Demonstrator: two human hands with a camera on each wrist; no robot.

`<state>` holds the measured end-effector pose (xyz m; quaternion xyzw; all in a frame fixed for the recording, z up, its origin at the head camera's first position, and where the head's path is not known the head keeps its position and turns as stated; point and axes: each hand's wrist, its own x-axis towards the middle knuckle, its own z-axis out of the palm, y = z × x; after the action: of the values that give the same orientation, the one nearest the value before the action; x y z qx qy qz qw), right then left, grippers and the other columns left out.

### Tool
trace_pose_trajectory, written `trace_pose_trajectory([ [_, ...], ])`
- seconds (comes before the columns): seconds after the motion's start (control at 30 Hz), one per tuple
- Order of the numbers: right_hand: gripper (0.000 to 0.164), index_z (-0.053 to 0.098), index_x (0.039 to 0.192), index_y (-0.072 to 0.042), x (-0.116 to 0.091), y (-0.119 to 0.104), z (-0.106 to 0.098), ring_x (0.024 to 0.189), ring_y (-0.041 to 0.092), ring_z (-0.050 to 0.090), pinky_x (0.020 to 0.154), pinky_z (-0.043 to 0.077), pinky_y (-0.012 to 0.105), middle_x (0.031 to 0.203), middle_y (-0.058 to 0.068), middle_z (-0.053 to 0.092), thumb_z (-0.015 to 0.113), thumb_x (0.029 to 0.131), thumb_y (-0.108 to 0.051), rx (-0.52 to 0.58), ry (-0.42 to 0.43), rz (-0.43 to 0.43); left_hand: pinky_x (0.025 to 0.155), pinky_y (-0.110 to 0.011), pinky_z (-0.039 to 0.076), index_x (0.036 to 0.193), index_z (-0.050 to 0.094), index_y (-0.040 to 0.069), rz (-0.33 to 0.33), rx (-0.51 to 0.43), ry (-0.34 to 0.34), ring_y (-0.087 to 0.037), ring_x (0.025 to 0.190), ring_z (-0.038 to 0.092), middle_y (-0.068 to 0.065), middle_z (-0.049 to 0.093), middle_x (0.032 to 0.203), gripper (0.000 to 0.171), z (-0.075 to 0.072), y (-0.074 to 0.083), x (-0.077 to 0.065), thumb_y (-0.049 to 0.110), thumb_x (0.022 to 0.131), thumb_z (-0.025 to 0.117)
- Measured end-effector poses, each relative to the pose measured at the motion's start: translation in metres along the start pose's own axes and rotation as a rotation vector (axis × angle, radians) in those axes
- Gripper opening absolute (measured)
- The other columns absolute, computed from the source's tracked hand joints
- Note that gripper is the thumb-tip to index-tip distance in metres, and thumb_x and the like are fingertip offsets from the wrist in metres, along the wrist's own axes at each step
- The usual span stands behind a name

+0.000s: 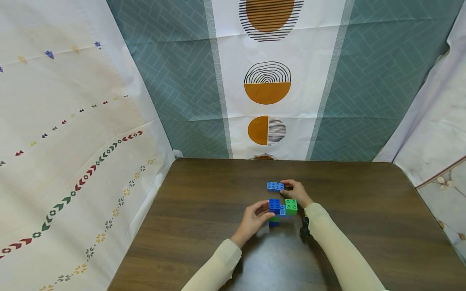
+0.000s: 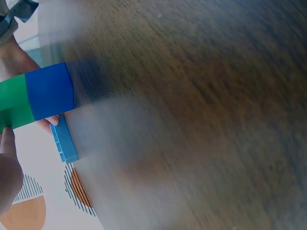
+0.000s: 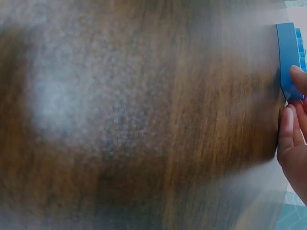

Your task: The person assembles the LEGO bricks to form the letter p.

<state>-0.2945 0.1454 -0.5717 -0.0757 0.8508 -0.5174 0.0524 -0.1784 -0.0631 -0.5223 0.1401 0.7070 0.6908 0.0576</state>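
Stack of joined blue-and-green plastic bricks (image 1: pixel 282 209), left hand (image 1: pixel 254 218) gripping; oblong light-blue plastic brick (image 1: pixel 275 186) unattached, right hand (image 1: pixel 297 193) pinching, nearer far edge of table (image 1: pixel 204 194).

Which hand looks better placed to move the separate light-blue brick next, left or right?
Probably the right hand: it grips one end of the light-blue brick. The left hand holds the joined bricks, so it seems better suited to steadying them.

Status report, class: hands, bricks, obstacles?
Left hand grips brick assembly. Right hand pinches separate blue brick beyond it. No other object visible between them.
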Motion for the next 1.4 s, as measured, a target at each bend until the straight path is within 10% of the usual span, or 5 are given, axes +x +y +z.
trace_pose_trajectory([
  [1.07, 0.042, 0.058, 0.127, 0.0, -0.008, -0.012, -0.035, 0.114, 0.039, 0.057, 0.094, 0.05, 0.051, 0.125, 0.022, 0.058, 0.07, 0.089, -0.011, 0.023, -0.026, -0.026, 0.092, -0.028, 0.052, 0.121, 0.058, -0.012, 0.003, 0.026, 0.015, -0.038, 0.111, 0.059, -0.027, 0.062, 0.117, 0.038, 0.0, 0.0, -0.001, -0.001, 0.087, 0.069],
  [1.4, 0.044, 0.059, 0.126, -0.002, -0.013, -0.026, -0.045, 0.112, 0.035, 0.059, 0.095, 0.05, 0.048, 0.123, 0.019, 0.06, 0.073, 0.088, -0.018, 0.041, -0.055, -0.025, 0.092, -0.029, 0.052, 0.124, 0.059, -0.007, 0.013, 0.034, 0.017, -0.031, 0.111, 0.061, -0.023, 0.063, 0.119, 0.039, -0.001, -0.03, 0.008, 0.001, 0.087, 0.069],
])
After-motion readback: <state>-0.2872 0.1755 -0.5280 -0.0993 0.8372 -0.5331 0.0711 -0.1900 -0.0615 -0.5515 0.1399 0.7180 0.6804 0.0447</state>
